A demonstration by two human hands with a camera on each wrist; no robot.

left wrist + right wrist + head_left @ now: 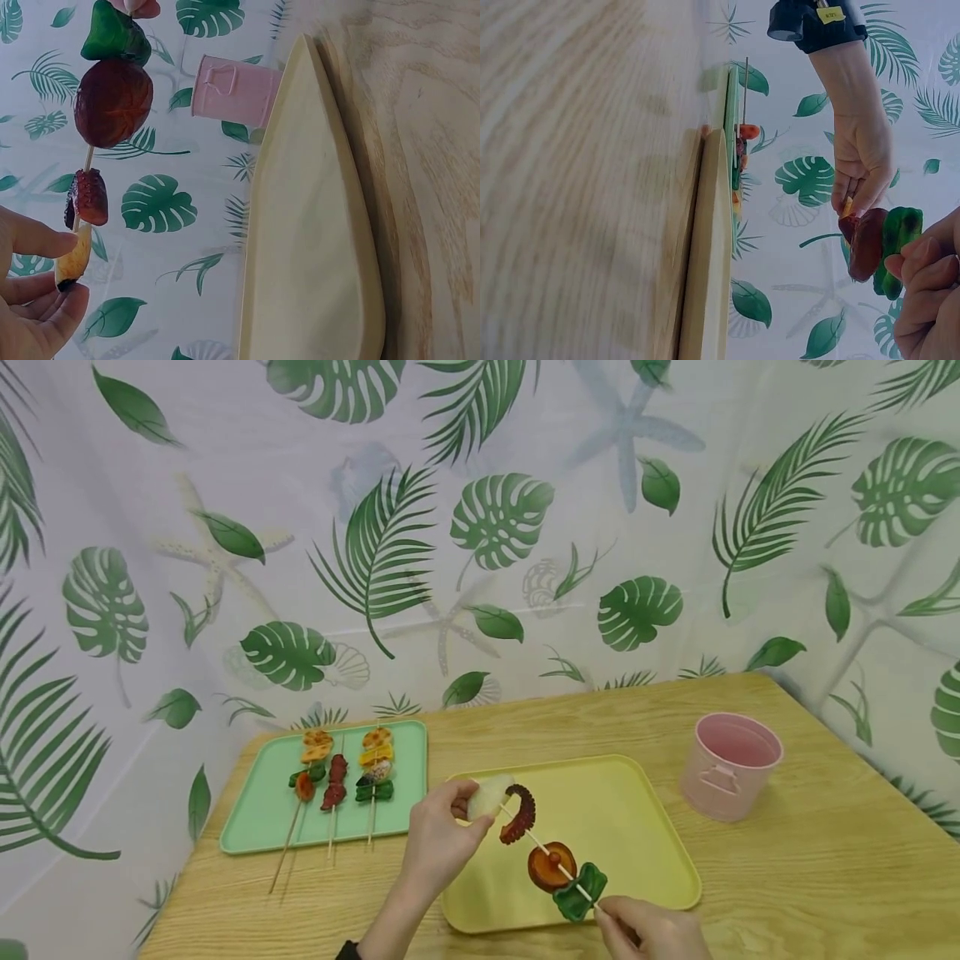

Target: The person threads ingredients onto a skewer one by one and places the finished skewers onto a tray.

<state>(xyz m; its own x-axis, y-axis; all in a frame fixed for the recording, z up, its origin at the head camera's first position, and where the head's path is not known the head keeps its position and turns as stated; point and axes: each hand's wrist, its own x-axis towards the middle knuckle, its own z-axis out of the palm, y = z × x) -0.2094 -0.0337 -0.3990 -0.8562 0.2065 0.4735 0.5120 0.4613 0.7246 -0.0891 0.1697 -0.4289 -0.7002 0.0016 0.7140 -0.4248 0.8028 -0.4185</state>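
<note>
My left hand [438,839] pinches a pale toy food piece [489,797] at the far end of a wooden skewer [538,842]. In the left wrist view this piece looks yellowish with a dark tip. Down the stick follow a dark red octopus tentacle [527,818], a brown mushroom [112,105] with a cross-cut cap and a green pepper piece [572,903]. Just below the pepper, my right hand [652,931] grips the stick's lower end. The skewer slants above a yellow tray [622,818].
At the left lies a green tray [262,793] with three loaded skewers, their sticks reaching past its front edge. A pink bucket [723,785] stands right of the yellow tray on the wooden table [810,877]. Behind hangs a leaf-patterned cloth [555,652].
</note>
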